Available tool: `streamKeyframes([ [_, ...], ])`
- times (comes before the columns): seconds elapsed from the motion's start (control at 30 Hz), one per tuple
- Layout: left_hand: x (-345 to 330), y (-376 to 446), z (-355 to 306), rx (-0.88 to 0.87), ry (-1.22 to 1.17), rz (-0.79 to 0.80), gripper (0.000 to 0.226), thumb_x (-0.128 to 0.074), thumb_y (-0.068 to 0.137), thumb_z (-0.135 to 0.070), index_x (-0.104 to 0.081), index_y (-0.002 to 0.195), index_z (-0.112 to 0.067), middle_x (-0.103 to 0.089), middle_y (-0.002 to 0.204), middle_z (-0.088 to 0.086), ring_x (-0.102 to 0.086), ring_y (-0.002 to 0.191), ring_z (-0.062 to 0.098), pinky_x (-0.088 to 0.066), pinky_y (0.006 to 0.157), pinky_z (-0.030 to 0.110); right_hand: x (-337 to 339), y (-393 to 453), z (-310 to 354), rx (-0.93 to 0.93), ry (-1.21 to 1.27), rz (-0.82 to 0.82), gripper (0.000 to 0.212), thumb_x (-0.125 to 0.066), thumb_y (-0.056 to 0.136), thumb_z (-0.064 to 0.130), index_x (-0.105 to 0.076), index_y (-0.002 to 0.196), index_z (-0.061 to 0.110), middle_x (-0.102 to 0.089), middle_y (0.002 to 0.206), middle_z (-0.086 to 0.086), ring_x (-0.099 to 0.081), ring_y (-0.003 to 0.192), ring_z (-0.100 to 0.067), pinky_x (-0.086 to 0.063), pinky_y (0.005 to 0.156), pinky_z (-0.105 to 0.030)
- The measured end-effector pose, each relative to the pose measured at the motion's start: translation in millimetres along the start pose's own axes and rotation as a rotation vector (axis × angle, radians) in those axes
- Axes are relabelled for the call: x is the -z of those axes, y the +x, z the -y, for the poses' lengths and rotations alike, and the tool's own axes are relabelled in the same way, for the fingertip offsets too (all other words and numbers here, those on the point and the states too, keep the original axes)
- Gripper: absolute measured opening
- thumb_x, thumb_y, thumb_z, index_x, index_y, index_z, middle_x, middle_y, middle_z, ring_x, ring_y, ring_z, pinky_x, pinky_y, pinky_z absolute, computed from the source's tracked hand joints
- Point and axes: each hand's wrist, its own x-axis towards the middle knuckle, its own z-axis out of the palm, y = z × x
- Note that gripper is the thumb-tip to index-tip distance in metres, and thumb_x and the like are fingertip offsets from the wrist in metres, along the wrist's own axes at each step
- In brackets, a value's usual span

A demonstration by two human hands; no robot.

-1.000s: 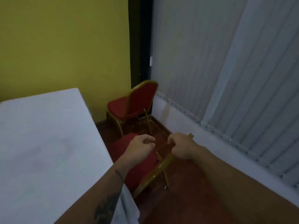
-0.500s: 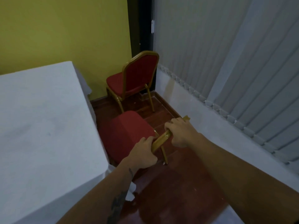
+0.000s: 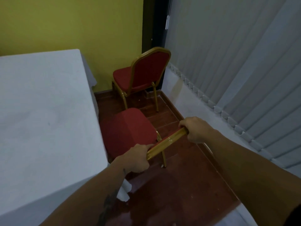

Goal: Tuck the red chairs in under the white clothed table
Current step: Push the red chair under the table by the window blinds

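Gripping the gold top rail of the near red chair [image 3: 128,128], both hands are clamped on it: the left hand [image 3: 136,159] wraps the rail's lower-left end, the right hand [image 3: 194,128] wraps its upper-right end, with bare rail showing between them. This chair stands on the dark wooden floor [image 3: 179,185] just beside the long right edge of the white clothed counter [image 3: 45,119], its seat facing the cloth. The seat's left side lies at or slightly under the hanging edge of the cloth; most of the red cushion is in plain sight, so I judge it only partly tucked. Seat and rail sit at an angle to the counter edge, not square to it.

The step in hand, as I read it, is pushing this first chair in. The next move calls for an even shove from both hands toward the counter, with the right end swung round so the chair goes in square. The draped cloth could catch on the seat or bunch up, and the counter's legs are hidden beneath it.

A second red chair [image 3: 143,74] stands well apart, near the counter's far right corner, by the yellow wall [image 3: 65,22] and the grey vertical blinds [image 3: 236,54], turned partly away and not yet tucked.
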Motion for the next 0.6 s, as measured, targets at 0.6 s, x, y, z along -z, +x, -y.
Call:
streamKeyframes([
  [0.6, -13, 50, -64, 0.416, -0.159, -0.195, 0.078, -0.051, 0.077, -0.007, -0.046, 0.146, -0.043, -0.068, 0.115, 0.001, -0.068, 0.100, 0.022, -0.059, 0.086, 0.035, 14, 107, -92, 0.221, 0.126, 0.164, 0.033, -0.063, 0.079, 0.010, -0.074, 0.099, 0.034, -0.064, 0.086, 0.005, -0.058, 0.072, -0.014, -0.048, 0.065, -0.031],
])
